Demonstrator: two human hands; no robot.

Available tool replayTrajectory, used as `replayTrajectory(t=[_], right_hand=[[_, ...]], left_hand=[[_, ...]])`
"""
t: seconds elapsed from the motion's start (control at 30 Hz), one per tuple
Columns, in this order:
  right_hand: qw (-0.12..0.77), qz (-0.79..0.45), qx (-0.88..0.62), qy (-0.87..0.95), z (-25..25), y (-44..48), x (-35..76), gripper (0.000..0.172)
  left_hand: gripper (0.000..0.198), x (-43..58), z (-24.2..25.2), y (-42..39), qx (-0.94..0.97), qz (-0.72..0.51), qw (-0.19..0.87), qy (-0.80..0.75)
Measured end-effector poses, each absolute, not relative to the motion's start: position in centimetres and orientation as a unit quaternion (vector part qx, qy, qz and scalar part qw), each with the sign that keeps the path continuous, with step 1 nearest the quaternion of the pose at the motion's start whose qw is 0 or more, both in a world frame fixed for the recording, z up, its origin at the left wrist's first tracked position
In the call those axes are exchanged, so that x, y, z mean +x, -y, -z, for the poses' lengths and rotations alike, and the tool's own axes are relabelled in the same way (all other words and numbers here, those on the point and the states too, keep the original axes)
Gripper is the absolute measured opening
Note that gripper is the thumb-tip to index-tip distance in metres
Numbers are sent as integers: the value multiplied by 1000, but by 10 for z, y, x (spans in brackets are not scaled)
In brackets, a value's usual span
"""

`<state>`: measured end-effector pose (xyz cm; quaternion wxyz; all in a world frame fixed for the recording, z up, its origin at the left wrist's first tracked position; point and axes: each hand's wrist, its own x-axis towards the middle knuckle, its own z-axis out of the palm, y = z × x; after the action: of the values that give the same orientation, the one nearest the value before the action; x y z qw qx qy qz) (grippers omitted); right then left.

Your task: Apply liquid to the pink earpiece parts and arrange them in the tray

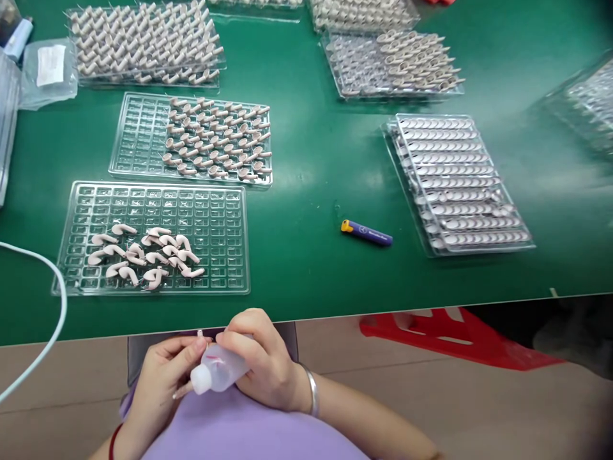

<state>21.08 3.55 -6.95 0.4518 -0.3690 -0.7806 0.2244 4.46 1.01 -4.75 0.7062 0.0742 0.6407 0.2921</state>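
Note:
Below the table edge, over my lap, both hands are close together. My right hand (265,361) is wrapped round a small translucent plastic bottle (225,368) with a white cap, tilted toward the lower left. My left hand (165,370) is closed in a pinch beside it on a small beige earbud shell (182,390). Only its stem end shows; the bottle and fingers hide the rest. Nearest on the table is a clear blister tray (225,255) with a loose heap of similar beige earbud shells (156,257) on it.
Behind it lies a partly filled clear tray (138,137). Stacked full trays (143,45) stand at the back left, more trays (397,67) at the back right. A purple lighter (368,232), a tray of rowed pieces (462,185), a white cable (60,287) and a red stool (445,335) also show.

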Motion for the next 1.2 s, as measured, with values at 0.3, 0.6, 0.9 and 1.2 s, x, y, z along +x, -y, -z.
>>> replayTrajectory(t=[0.3, 0.6, 0.9, 1.2], right_hand=[[454, -228, -363, 781, 68, -36, 210, 20], [444, -222, -361, 789, 66, -37, 211, 19], [454, -298, -362, 758, 62, -39, 221, 30], [500, -367, -457, 637, 46, -71, 250, 22]], left_hand=[[54, 45, 41, -15, 104, -264, 693, -663], [45, 41, 49, -8, 142, -271, 690, -656], [33, 33, 31, -21, 255, -245, 696, -625], [5, 22, 8, -18, 636, -330, 320, -619]])
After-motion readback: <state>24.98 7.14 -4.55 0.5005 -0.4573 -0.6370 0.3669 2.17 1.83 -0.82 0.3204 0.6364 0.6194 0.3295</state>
